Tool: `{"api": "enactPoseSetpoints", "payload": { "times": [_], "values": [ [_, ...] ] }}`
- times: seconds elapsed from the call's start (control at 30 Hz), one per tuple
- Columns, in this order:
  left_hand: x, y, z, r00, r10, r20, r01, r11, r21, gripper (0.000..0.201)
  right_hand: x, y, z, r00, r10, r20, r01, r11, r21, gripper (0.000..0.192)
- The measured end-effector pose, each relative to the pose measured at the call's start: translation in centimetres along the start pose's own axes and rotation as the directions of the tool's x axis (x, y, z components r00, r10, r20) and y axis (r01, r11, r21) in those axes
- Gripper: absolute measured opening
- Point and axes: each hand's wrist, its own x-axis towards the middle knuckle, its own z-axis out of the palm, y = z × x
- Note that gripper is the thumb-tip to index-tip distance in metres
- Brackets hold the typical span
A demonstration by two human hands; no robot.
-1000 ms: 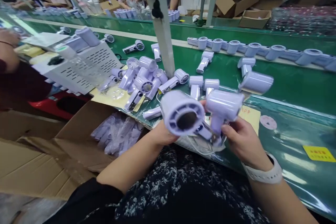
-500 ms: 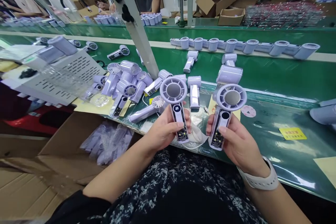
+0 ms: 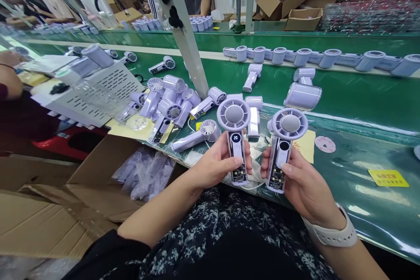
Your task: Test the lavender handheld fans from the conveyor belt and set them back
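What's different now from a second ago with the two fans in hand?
Both fans were turned from tilted sideways, heads toward the camera, to upright side by side. The left hand holds the left fan with its display lit; the right hand holds the right fan, its display dark. Both grips stayed; the pile looks unchanged.

A heap of little purple plastic fans [image 3: 173, 103] lies on the green work table [image 3: 361, 96] at ten o'clock. A row of purple fans [image 3: 315, 57] stands at one o'clock. A white metal plate with slots [image 3: 98, 89] sits at nine o'clock. An open brown cardboard box [image 3: 98, 175] with clear bags is at eight o'clock.
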Motion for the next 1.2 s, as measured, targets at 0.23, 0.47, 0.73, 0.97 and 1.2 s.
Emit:
{"api": "enactPoseSetpoints", "payload": {
  "times": [0.23, 0.47, 0.73, 0.97, 1.2],
  "values": [
    [0.1, -0.7, -0.8, 0.989, -0.151, -0.009, 0.151, 0.984, 0.093, 0.046, 0.0, -0.2, 0.3, 1.000, 0.012, 0.018, -0.012, 1.000, 0.021, 0.034],
    [1.5, -1.9, -1.5, 0.908, 0.181, -0.377, 0.051, 0.847, 0.530, 0.054, -0.4, 0.1, -0.3, 0.998, -0.038, -0.041, 0.037, 0.999, -0.028, 0.027],
    [1.4, -0.7, -0.3, 0.976, 0.027, -0.216, -0.005, 0.995, 0.102, 0.051, -0.7, 0.2, -0.8, 0.993, -0.113, -0.021, 0.110, 0.987, -0.116, 0.029],
    [1.0, -1.5, -0.5, 0.996, 0.021, -0.091, -0.015, 0.998, 0.066, 0.047, -0.7, 0.9, -0.3, 0.990, -0.137, -0.042, 0.129, 0.979, -0.158, 0.022],
    [1.0, -0.8, -0.7, 0.999, 0.051, -0.017, -0.047, 0.983, 0.177, 0.036, -0.5, 0.7, -0.4, 0.993, -0.108, -0.050, 0.101, 0.987, -0.125, 0.024]
  ]
}}
